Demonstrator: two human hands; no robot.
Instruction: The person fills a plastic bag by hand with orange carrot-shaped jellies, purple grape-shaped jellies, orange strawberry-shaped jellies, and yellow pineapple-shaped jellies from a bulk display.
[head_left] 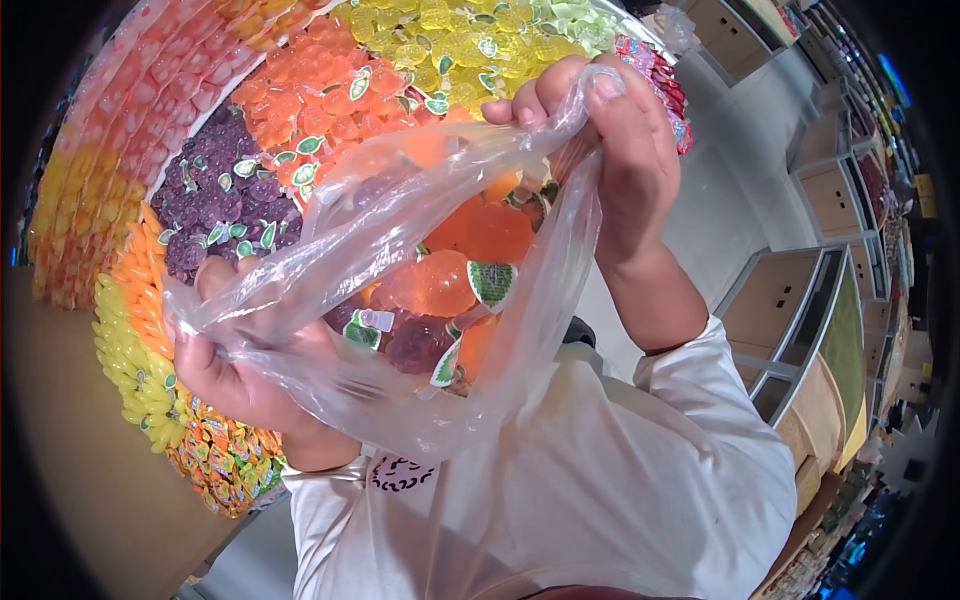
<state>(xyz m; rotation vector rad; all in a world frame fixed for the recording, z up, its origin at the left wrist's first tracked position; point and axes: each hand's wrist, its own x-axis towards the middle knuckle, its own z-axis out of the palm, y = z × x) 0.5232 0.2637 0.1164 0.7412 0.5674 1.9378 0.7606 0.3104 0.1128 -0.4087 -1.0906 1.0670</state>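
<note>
A clear plastic bag (400,225) is stretched between my two hands, its mouth facing up. Inside it lie large orange jelly packs (445,283) and purple ones (420,343), with green-and-white leaf tags. My left hand (235,360) is closed on the bag's left edge, thumb and fingers pinching the film. Higher up on the right, my right hand (630,140) pinches the gathered top corner of the bag between thumb and fingers. The bag hangs in front of my white shirt, and its bottom is partly hidden by its own folds.
Behind the bag, a round display holds heaps of purple (225,190), orange (310,90), yellow (450,40) and pink (150,70) jelly packs. Yellow banana-shaped packs (135,375) and small wrapped sweets (225,460) lie at its left edge. Wooden cabinets (770,300) stand at the right.
</note>
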